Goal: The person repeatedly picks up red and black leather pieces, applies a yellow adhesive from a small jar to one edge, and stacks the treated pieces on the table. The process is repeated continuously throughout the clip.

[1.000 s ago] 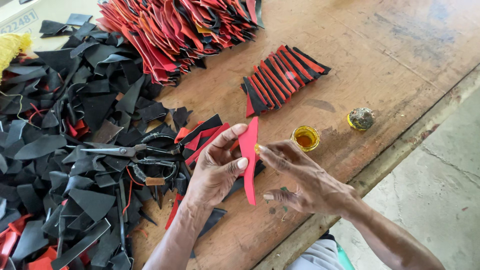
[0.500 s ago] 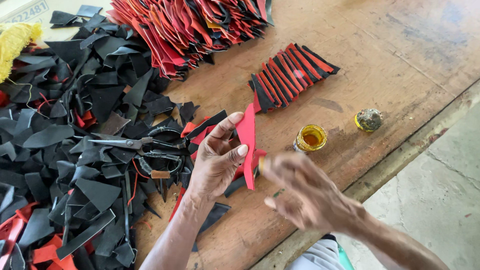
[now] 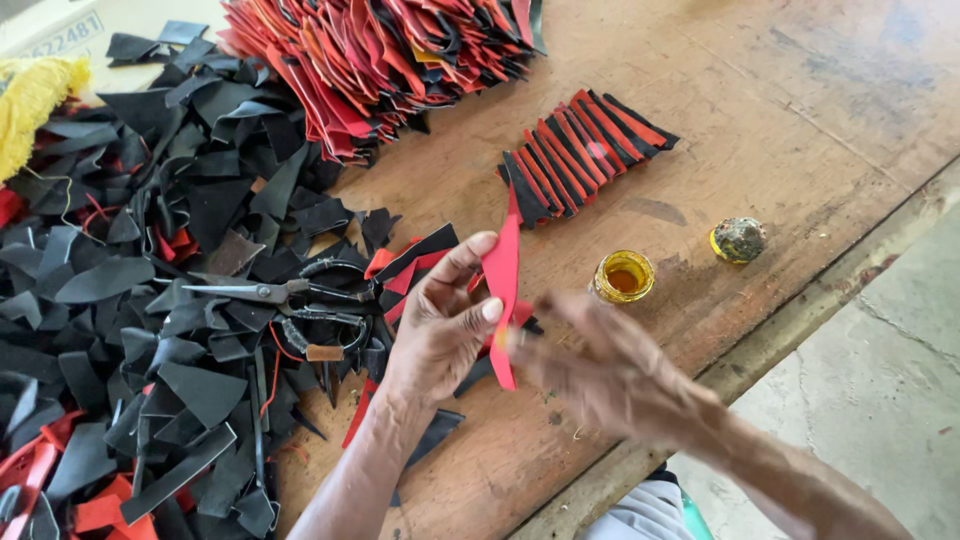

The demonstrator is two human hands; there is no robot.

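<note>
My left hand (image 3: 440, 325) pinches a long pointed red strip (image 3: 503, 268) and holds it upright above the wooden table (image 3: 800, 110). Blurred by motion, my right hand (image 3: 600, 365) is just right of the strip with its fingertips at the strip's lower edge; I cannot tell whether it holds anything. A small open jar of yellow glue (image 3: 622, 276) stands just right of the strip. Its lid (image 3: 738, 240) lies further right.
A fanned row of red and black strips (image 3: 585, 155) lies beyond the jar. A big heap of red pieces (image 3: 380, 50) fills the far side. Black scraps (image 3: 130, 300) cover the left, with scissors (image 3: 270, 293) on them. The table edge runs close on my right.
My right hand has shifted from the strip's edge, swung out to the right, and come back to the strip's lower part. The left hand keeps the strip upright.
</note>
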